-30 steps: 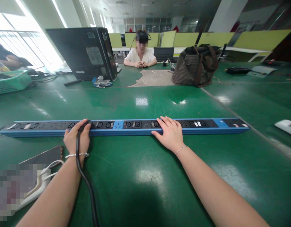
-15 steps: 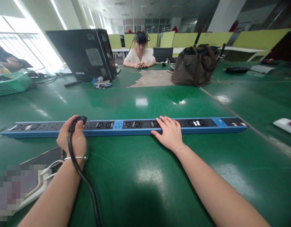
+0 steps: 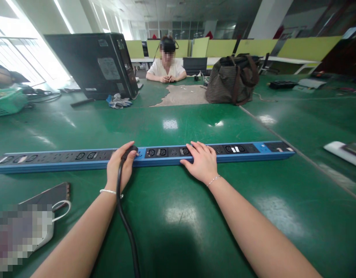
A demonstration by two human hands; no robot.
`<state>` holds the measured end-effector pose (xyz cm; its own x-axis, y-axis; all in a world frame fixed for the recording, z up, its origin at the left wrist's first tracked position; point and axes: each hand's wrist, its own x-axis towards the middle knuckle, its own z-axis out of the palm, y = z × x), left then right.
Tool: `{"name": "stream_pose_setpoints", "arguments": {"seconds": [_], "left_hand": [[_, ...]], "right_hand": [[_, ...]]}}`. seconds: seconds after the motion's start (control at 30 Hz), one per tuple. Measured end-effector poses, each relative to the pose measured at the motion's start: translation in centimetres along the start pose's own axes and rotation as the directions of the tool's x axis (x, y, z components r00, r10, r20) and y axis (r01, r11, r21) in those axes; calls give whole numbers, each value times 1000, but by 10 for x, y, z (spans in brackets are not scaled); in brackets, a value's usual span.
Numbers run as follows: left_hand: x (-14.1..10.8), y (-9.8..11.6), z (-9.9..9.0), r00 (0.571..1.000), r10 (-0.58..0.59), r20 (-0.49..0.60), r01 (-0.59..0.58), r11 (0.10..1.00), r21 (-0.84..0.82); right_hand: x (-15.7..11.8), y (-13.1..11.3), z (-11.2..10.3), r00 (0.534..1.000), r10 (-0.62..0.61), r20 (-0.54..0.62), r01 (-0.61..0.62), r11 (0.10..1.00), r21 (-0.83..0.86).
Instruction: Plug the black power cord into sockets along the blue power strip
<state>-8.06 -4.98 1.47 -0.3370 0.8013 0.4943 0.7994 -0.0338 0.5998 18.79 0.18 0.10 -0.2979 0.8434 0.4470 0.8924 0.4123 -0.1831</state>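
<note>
A long blue power strip (image 3: pixel 172 162) with a black face and rows of sockets lies across the green table. My left hand (image 3: pixel 120 166) is closed around a black power plug (image 3: pixel 133 149), held at a blue socket section left of the strip's middle. The plug's pins are hidden, so I cannot tell whether they are in a socket. Its thick black cord (image 3: pixel 127 224) runs down past my wrist. My right hand (image 3: pixel 202 160) lies on the strip right of the middle, fingers stretched over the top and thumb apart at the near edge.
At lower left lie a dark phone-like slab (image 3: pixel 59 193) and a white object with a loop (image 3: pixel 47 231). Farther back are a black computer case (image 3: pixel 85 65), gloves (image 3: pixel 118 101), a green basket (image 3: pixel 7 102) and a brown bag (image 3: pixel 231 81). A person (image 3: pixel 166 69) sits opposite.
My left hand has carried the plug rightward along the strip to the blue section. My right hand keeps its place on the strip. The whole view has shifted slightly.
</note>
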Motion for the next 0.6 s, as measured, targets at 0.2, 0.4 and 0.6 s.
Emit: {"name": "stream_pose_setpoints", "arguments": {"seconds": [0.2, 0.4, 0.6], "left_hand": [[6, -1, 4, 996, 20, 92, -26, 998, 55], [8, -4, 1, 990, 3, 140, -21, 992, 126], [9, -6, 1, 984, 59, 169, -87, 982, 167]], "right_hand": [[0, -1, -1, 1000, 2, 3, -2, 1000, 14], [-1, -1, -1, 1000, 4, 2, -4, 1000, 28], [0, -1, 0, 1000, 8, -2, -8, 999, 33]]}}
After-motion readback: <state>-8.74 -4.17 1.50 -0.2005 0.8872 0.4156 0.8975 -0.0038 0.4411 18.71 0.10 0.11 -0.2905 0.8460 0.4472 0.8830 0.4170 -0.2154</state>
